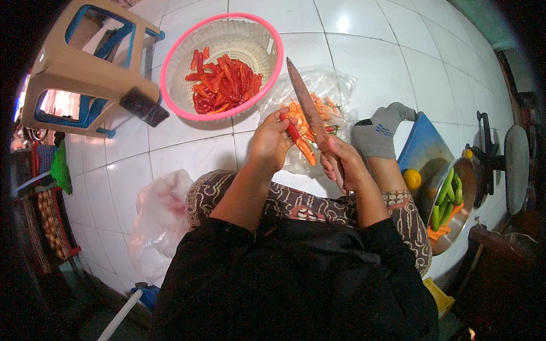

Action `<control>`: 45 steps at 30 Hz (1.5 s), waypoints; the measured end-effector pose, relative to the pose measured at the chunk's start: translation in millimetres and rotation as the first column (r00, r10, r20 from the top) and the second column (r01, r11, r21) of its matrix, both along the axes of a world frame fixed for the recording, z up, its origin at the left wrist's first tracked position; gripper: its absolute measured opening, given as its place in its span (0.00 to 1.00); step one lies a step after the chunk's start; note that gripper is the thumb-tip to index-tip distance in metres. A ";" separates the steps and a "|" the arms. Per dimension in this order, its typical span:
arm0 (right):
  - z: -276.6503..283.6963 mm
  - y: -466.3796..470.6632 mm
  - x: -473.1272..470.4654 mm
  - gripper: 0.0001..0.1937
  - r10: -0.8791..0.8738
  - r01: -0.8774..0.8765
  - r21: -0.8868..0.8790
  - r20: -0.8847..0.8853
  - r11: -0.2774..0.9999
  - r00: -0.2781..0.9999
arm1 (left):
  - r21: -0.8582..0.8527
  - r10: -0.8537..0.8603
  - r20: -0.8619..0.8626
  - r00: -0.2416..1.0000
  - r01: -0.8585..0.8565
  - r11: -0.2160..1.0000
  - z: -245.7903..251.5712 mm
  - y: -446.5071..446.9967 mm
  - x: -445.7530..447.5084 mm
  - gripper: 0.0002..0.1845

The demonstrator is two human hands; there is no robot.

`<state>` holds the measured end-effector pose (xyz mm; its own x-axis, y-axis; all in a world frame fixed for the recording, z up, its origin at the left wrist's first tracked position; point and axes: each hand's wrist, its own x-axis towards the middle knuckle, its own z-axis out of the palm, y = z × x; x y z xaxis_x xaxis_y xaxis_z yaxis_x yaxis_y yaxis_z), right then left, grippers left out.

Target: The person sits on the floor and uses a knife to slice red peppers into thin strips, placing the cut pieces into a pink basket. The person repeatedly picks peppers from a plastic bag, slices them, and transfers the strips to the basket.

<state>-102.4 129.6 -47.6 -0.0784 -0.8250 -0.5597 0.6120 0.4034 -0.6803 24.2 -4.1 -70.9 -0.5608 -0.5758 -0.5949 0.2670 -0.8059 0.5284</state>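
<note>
Between the fingers of my left hand (269,138) is a red chili pepper (293,132), its lower part opened to show a pale orange inside with seeds. My right hand (346,161) grips the handle of a long kitchen knife (308,102), whose discoloured blade points up and away to the left. Blade and chili lie close together; I cannot tell whether they touch. Beneath both hands a clear plastic bag (341,81) is spread on the floor, bearing orange chili cores and seeds (326,106). Beyond my left hand, a pink-rimmed basket (167,96) holds cut red chili pieces (228,83).
At right, a steel bowl (468,181) holds green cucumbers (448,198), with a yellow-orange citrus fruit (412,179) and blue board (420,140) beside it. A tan and blue plastic stool (102,87) stands left of the basket. A whitish plastic bag (160,221) lies by my left knee.
</note>
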 end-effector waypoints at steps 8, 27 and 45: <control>-1.0 0.7 -3.3 0.18 -0.002 0.003 -0.011 0.086 1.000 0.996 | -0.147 -0.247 0.004 0.969 0.245 0.958 7.8 4.9 -5.5 0.19; 12.3 10.5 -23.5 0.18 0.349 -0.165 0.349 -0.572 0.922 0.742 | -0.341 -0.038 0.380 0.924 0.178 0.923 -29.5 -2.8 -3.5 0.24; 18.0 65.8 -18.0 0.22 0.577 -0.167 0.571 -0.683 0.804 0.448 | -0.431 0.020 0.486 0.874 0.220 0.875 -33.0 -1.8 -5.7 0.20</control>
<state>-120.5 195.4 -29.6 -0.3893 -0.6293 -0.6726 -0.3906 0.7741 -0.4982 18.5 -5.9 -103.9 -0.3586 -0.8027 -0.4766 -0.1735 -0.4443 0.8789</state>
